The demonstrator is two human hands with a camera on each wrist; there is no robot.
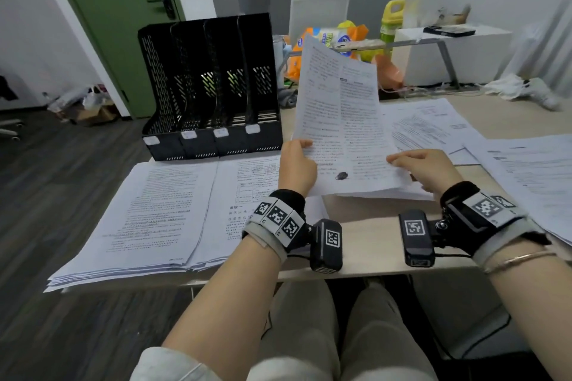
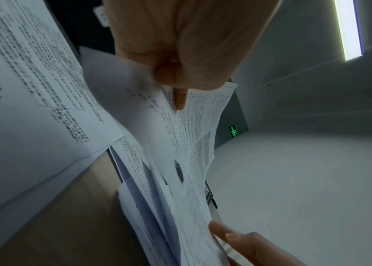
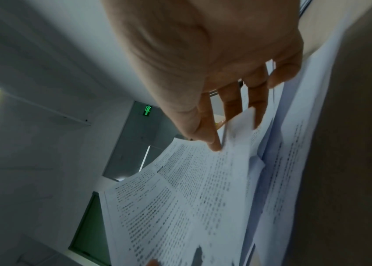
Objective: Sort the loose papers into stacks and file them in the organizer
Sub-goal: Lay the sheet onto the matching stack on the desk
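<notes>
At the table's (image 1: 371, 244) centre, the left hand (image 1: 297, 165) pinches the left edge of a printed sheet (image 1: 337, 120), thumb on top, fingers curled beneath. Its right edge sits in the right hand (image 1: 428, 168), thumb above and fingers spread below; the sheet's far end lifts toward twelve o'clock. Sorted paper stacks (image 1: 148, 213) lie at nine o'clock, loose papers (image 1: 433, 124) at two o'clock. A black four-slot file organizer (image 1: 213, 86) stands at eleven o'clock.
</notes>
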